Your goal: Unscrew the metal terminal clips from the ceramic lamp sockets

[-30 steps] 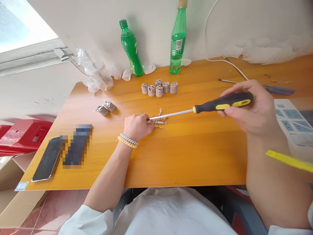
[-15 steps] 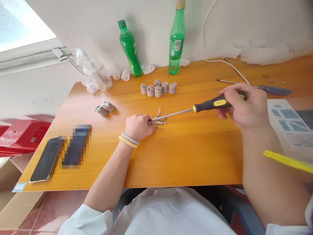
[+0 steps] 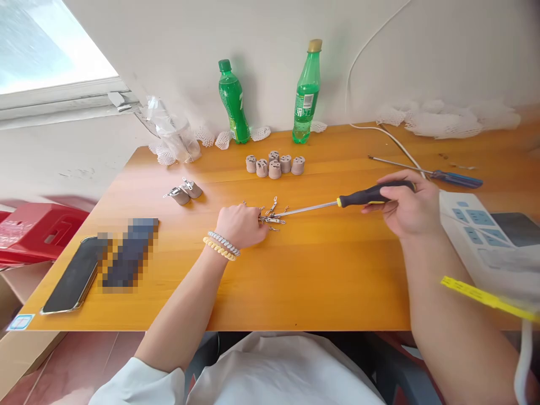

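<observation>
My right hand [image 3: 411, 205] is closed round the black and yellow handle of a screwdriver [image 3: 373, 195]. Its long steel shaft slopes down to the left, the tip ending among small metal strips [image 3: 276, 219] and screws beside my left hand. My left hand [image 3: 240, 225], two twisted bands on its wrist, rests on the wooden table [image 3: 329, 281] with its fingers curled. What those fingers hold is hidden behind the hand. Two brown round lamp-holder-like pieces [image 3: 185, 192] with metal strips lie to the left. Several similar brown pieces [image 3: 274, 169] stand beyond the hands.
Two green bottles [image 3: 234, 107] stand against the wall. A second screwdriver [image 3: 455, 178] lies at the right, behind a white power strip [image 3: 476, 225]. A phone [image 3: 76, 275] and a pixelated dark object [image 3: 133, 253] lie at the left. White foam nets [image 3: 447, 119] line the back edge.
The view has tilted up slightly. My right hand has turned and moved left and down with the screwdriver, whose tip now sits over the metal strips, a little away from my left fingers.
</observation>
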Motion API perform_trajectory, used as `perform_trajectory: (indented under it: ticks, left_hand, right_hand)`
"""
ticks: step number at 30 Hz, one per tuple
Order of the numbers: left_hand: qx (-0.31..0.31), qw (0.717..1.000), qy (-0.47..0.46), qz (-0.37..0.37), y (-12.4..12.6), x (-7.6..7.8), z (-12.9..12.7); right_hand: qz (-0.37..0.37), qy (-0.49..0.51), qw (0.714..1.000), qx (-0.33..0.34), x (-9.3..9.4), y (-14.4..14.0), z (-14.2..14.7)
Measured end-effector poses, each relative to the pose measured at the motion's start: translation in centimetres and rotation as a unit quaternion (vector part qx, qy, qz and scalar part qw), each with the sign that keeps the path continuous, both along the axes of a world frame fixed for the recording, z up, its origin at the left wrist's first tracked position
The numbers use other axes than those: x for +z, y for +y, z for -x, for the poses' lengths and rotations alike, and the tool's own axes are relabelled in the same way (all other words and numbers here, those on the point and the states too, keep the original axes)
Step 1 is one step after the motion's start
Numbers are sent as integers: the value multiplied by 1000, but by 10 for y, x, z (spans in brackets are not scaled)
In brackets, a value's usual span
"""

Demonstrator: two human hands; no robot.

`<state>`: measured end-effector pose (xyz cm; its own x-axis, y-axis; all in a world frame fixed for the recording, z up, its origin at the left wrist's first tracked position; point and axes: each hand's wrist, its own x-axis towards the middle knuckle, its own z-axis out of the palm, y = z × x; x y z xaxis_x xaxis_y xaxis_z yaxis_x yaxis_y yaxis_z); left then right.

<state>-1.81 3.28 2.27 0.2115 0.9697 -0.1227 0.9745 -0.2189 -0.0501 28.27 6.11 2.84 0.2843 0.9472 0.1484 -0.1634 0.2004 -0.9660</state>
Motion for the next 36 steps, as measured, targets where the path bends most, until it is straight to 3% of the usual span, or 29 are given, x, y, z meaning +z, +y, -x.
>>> perform_trajectory:
  ticks: [6,10,14,16,18,20,24,31,36]
  left_hand:
    - [-41,999,5,-10,4,16,-5]
    - [26,987,-149,-60,31,25,20]
    - [122,915,-379,-57,77,3,48]
    - [198,845,-492,-74,99,-17,56]
    - [223,780,-575,-108,117,-38,61]
    - [219,756,-606,-113,130,-54,63]
    - [221,804,-540,-116,144,-65,62]
    - [205,872,-427,-124,136,-57,54]
    - [135,877,-456,-70,117,-61,54]
  right_hand:
    - [32,7,999,10,-6,1,-2]
    - [31,-3,999,28,-12,2,-5]
    - [44,2,999,31,-14,2,-5]
    - [56,2,998,30,-15,2,-5]
    - [66,-1,997,31,-15,3,-5]
    - [72,-3,997,34,-15,3,-5]
    - [80,-2,996,37,-15,4,-5]
    - [90,-1,995,33,-16,3,-6]
    - [92,-8,995,30,-17,4,-6]
